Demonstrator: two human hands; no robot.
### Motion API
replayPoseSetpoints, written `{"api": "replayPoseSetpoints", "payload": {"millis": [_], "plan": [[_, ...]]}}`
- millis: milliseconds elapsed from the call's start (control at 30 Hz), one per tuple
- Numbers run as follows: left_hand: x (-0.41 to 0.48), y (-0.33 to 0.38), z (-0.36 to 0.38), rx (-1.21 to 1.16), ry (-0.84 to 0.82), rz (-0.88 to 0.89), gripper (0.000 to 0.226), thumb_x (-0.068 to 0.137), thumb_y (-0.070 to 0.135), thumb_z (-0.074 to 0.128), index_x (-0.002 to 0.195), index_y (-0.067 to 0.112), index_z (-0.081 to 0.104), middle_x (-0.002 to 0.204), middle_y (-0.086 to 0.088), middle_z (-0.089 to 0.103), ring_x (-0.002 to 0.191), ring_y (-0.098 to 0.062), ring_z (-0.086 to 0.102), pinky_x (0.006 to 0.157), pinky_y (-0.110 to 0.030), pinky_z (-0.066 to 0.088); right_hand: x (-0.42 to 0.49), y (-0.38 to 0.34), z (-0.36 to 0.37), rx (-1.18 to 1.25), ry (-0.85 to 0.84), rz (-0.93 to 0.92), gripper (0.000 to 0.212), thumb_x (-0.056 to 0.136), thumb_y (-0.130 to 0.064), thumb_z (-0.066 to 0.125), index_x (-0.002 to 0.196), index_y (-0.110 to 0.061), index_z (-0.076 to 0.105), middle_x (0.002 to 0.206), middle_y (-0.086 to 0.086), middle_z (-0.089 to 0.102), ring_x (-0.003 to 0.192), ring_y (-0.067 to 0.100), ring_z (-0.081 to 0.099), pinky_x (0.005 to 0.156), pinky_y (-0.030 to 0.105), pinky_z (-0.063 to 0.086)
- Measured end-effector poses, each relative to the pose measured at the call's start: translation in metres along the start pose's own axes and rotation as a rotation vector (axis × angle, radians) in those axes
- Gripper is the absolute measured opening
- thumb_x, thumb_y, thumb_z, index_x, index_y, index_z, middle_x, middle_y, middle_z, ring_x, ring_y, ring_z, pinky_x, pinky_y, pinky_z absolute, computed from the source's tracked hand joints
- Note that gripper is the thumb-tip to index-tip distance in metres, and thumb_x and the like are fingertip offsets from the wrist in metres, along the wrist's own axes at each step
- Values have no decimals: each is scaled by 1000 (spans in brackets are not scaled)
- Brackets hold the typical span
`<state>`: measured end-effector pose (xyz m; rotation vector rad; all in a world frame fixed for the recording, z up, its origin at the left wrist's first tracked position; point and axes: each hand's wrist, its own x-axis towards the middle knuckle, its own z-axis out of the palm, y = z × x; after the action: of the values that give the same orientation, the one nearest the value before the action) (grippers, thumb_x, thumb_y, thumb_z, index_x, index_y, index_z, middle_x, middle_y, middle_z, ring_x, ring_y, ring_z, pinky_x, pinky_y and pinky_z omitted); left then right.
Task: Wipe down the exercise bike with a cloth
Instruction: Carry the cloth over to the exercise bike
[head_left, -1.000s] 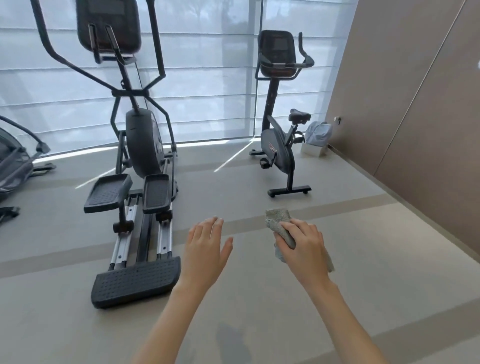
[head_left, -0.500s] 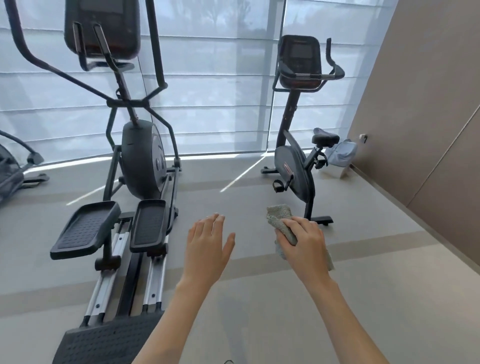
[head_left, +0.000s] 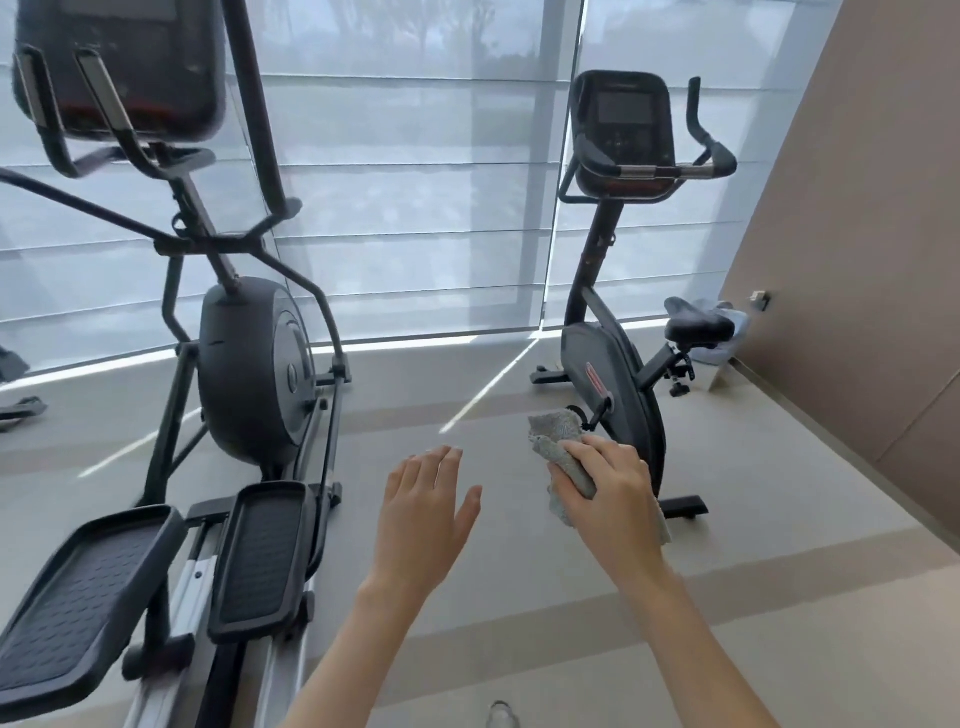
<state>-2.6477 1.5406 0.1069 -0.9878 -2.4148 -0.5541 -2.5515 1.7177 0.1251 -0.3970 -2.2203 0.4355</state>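
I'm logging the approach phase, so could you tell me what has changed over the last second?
The person has walked closer: the exercise bike and the elliptical now loom larger and higher in view. Nothing was grasped or released. The right hand still grips the grey cloth, the left hand stays open and empty, and the bike is still untouched.

No legible text; only a blurred red label on the exercise bike (head_left: 613, 364) housing.

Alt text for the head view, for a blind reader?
Right hand grips a grey cloth held out toward an exercise bike by the window; left hand is open and empty. An elliptical trainer stands left.
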Motion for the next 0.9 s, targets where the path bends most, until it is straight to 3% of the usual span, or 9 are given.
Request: {"api": "replayPoseSetpoints", "payload": {"millis": [267, 400, 533, 667, 800, 900], "plan": [[177, -71, 110, 9, 19, -3, 43, 83, 27, 69, 118, 3, 61, 113, -11, 65, 104, -31, 62, 93, -44, 49, 166, 70, 133, 41, 20, -68, 25, 73, -15, 80, 96, -8, 73, 98, 7, 70, 92, 30, 63, 85, 45, 48], [276, -103, 152, 2, 67, 7, 42, 83, 26, 69, 117, 3, 61, 112, -12, 65, 102, -31, 62, 91, -45, 49, 257, 99, 192, 7, 63, -129, 27, 70, -16, 83, 94, -8, 74, 97, 7, 70, 91, 30, 64, 90, 40, 44], [348, -137, 191, -4, 62, -32, 43, 92, 35, 49, 118, 3, 60, 114, -11, 65, 104, -30, 61, 93, -45, 49, 333, 122, 248, -14, 67, -169, 28, 70, -16, 83, 95, -8, 73, 98, 8, 70, 91, 31, 63, 85, 43, 48], [414, -175, 234, 3, 35, -48, 51, 90, 38, 38, 117, 1, 62, 112, -12, 66, 102, -31, 62, 93, -46, 49, 397, 149, 313, -26, 92, -224, 25, 70, -17, 83, 92, -10, 74, 97, 6, 70, 88, 30, 64, 84, 35, 43], [491, -219, 287, 38, 53, -40, 49, 89, 37, 42, 113, 1, 64, 109, -12, 67, 99, -31, 64, 91, -45, 49, 463, 178, 388, -13, 136, -244, 21, 71, -18, 78, 90, -10, 74, 96, 6, 70, 85, 31, 64, 77, 39, 47], [558, -257, 325, 37, 60, -26, 40, 85, 29, 66, 114, 0, 64, 109, -13, 67, 99, -34, 63, 90, -46, 50, 520, 193, 442, -15, 147, -236, 21, 70, -15, 78, 90, -10, 73, 95, 7, 71, 84, 31, 65, 76, 41, 50]]}}
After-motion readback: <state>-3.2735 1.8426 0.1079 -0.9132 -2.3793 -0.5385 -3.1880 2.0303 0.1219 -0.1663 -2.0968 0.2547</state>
